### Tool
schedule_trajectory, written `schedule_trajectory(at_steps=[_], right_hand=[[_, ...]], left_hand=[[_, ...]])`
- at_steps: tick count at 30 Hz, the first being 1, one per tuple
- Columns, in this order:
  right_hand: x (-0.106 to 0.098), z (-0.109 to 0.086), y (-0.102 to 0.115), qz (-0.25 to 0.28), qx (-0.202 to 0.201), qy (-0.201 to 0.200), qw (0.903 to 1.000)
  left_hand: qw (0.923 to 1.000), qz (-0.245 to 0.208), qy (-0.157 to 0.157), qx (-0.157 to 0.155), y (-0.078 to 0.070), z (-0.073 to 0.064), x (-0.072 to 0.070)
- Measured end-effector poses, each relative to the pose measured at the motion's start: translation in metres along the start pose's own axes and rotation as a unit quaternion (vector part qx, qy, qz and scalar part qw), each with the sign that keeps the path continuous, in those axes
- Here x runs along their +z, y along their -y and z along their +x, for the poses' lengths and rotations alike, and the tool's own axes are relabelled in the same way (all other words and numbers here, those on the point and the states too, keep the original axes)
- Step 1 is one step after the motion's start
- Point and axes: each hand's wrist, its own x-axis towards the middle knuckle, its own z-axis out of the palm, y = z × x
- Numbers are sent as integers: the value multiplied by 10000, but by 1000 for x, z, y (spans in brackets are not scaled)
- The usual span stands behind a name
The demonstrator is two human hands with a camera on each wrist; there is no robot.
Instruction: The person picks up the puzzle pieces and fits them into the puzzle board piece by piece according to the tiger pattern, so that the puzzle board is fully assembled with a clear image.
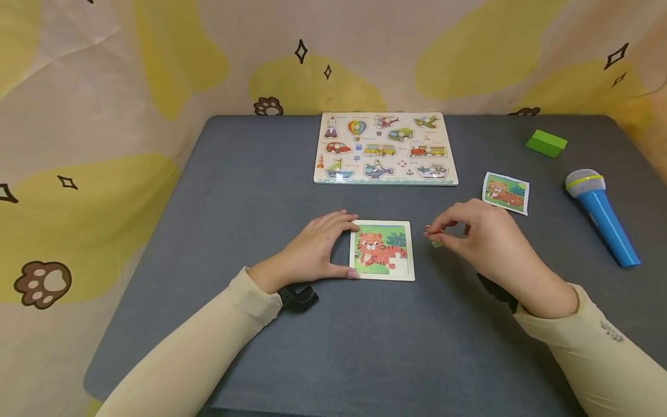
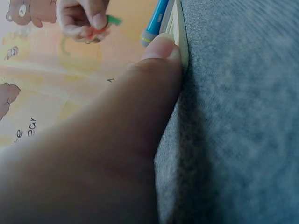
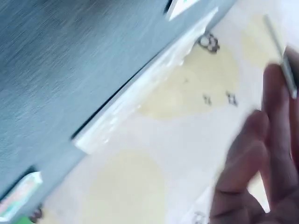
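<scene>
A square puzzle board (image 1: pixel 400 267) with a tiger picture lies at the middle of the table; its lower right corner shows bare white. My left hand (image 1: pixel 315 249) holds its left side, fingers at the upper corner and thumb at the lower one. In the left wrist view, the thumb presses the board's edge (image 2: pixel 183 42). Just right of the board, my right hand (image 1: pixel 487 243) pinches a small puzzle piece (image 1: pixel 436 244) above the table. That piece (image 2: pixel 113 20) shows green and red in the left wrist view; edge-on, it looks thin in the right wrist view.
Behind the board lies a larger vehicle puzzle (image 1: pixel 385 159). A tiger picture card (image 1: pixel 505 193) is beside my right hand. Farther right are a green block (image 1: pixel 546 143) and a blue toy microphone (image 1: pixel 604 217). A patterned cloth (image 1: pixel 333 58) hangs behind the grey table (image 1: pixel 250 174).
</scene>
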Motion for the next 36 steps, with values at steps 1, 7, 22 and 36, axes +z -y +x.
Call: schedule_trajectory(at_steps=[1,7,22,36], right_hand=[[3,2,3,-22,-28,7,10000],[22,10,13,423,112,602,9972],[53,4,16,-388,-93,1296,9908],[58,-9,27,-1725,-1578,856,9685]], left_hand=[[10000,7,-2,-1,0,0,0],[10000,13,-14,24,-3,3,-1],[10000,-1,3,20,-5,0,-1],[10000,-18,-49,71,-5,-1,-3]])
